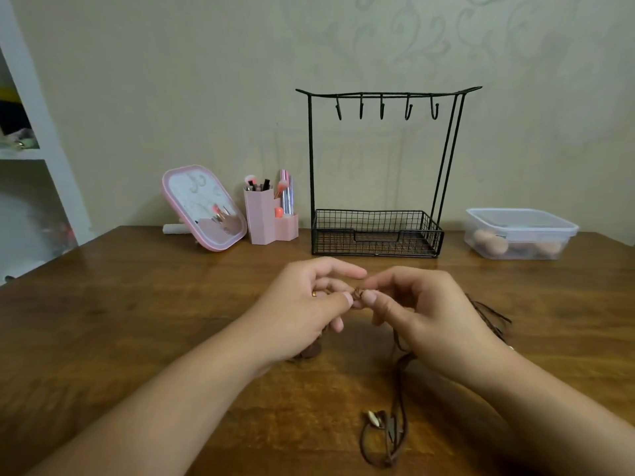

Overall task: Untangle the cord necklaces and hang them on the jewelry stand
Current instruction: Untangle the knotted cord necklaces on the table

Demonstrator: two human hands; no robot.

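Note:
My left hand (309,307) and my right hand (422,310) meet above the middle of the wooden table (137,304), both pinching a small knot of brown cord (359,293) between thumbs and fingers. Brown cord necklaces (400,400) trail down from the knot onto the table toward me, ending in a small pendant (376,419). More cord strands (489,314) fan out behind my right hand. A dark round pendant (311,352) shows under my left hand. The black wire jewelry stand (378,166) stands behind my hands, its several hooks bare.
A pink mirror (202,207) and a pink brush holder (268,218) stand at the back left of the stand. A clear lidded box (520,231) sits at the back right. White shelves (31,149) flank the table's left side.

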